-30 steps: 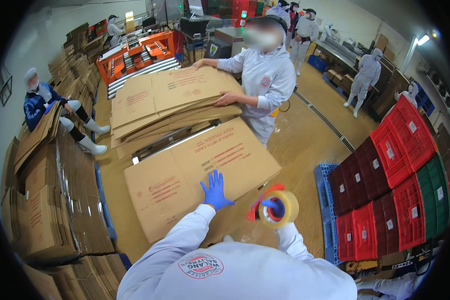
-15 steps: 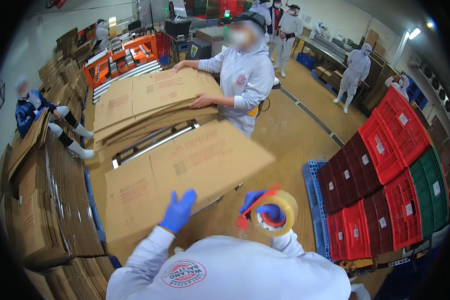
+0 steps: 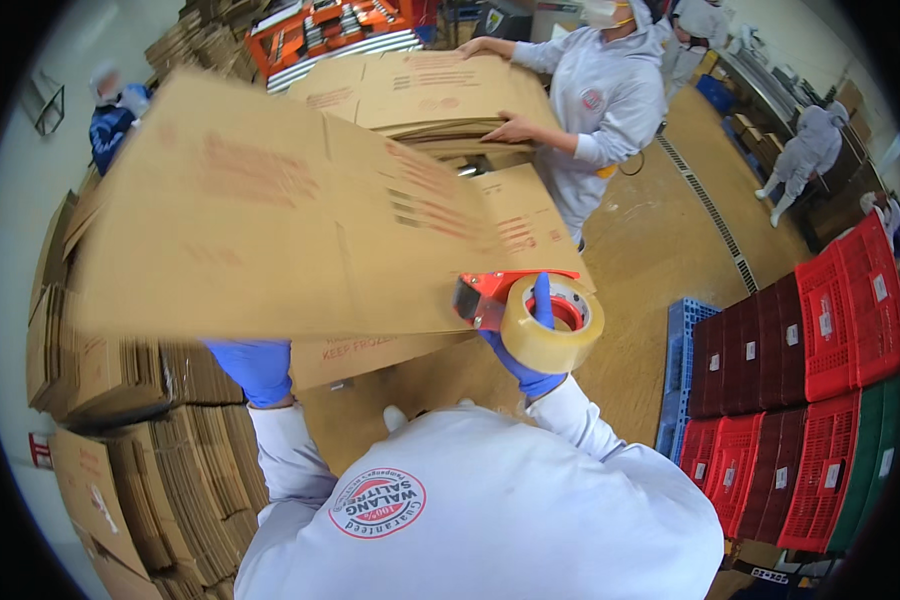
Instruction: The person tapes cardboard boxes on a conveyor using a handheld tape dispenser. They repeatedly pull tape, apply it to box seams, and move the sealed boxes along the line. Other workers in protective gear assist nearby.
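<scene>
A large flattened cardboard box (image 3: 270, 230) is raised and tilted in front of me, slightly blurred. My left hand (image 3: 255, 368), in a blue glove, grips its near left edge; the fingers are hidden behind the board. In my gloved right hand (image 3: 530, 370) is a red tape dispenser (image 3: 485, 298) carrying a wide roll of clear tape (image 3: 545, 345). The dispenser's head touches or overlaps the box's near right corner; I cannot tell which. Below the raised board, another flattened box (image 3: 535, 205) partly shows.
Across from me a co-worker (image 3: 605, 110) in white has both hands on a stack of flattened boxes (image 3: 430, 90). Red, maroon and green crates (image 3: 830, 400) stand on a blue pallet (image 3: 677, 365) at the right. More flattened cardboard (image 3: 190, 470) is piled at the left.
My left hand, open above the board before, now has hold of a flattened box, which has risen and swung left. My right hand moved slightly up with the tape dispenser. The view has shifted.
</scene>
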Available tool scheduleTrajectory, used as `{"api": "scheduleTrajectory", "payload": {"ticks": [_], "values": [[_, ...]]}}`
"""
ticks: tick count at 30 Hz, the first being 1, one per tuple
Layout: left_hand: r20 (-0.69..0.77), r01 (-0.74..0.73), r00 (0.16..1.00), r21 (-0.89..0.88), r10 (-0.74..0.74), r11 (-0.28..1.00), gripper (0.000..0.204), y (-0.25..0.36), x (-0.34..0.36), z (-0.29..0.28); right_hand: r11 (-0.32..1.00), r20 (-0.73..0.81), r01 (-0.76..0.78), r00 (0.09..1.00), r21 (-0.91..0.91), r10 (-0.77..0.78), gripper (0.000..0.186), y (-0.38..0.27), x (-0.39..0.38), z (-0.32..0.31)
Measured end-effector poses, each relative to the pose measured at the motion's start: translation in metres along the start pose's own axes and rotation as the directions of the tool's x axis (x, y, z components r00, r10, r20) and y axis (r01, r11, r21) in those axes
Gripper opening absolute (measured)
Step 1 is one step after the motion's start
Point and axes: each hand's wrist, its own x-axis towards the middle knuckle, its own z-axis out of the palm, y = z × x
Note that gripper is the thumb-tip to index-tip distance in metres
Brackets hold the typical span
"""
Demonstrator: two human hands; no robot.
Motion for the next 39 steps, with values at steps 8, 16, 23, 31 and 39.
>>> {"api": "scheduleTrajectory", "payload": {"ticks": [8,16,23,31,39], "values": [[-0.400,0.378,0.795,-0.260,-0.456,0.888,0.079,0.024,-0.086,-0.183,0.954,0.129,0.093,0.990,-0.285,-0.058,0.105,0.070,-0.033,0.064],[-0.730,0.624,0.577,0.105,-0.367,0.774,0.039,-0.011,-0.091,-0.291,0.720,0.434,-0.383,0.892,0.578,0.126,0.026,-0.014,0.008,0.226],[-0.783,0.613,0.551,0.143,-0.290,0.777,0.030,-0.027,-0.094,-0.331,0.828,0.444,-0.118,0.880,0.548,-0.169,0.037,-0.009,0.050,0.414],[-0.847,0.670,0.501,0.250,-0.176,0.699,0.027,-0.035,-0.097,-0.343,0.395,0.784,-0.823,0.537,0.408,0.310,0.025,0.045,0.056,0.467],[-0.859,0.583,0.498,0.231,-0.119,0.779,0.024,-0.039,-0.091,-0.351,0.724,0.710,-0.645,0.628,0.245,0.320,0.034,0.010,-0.048,0.386]]}}
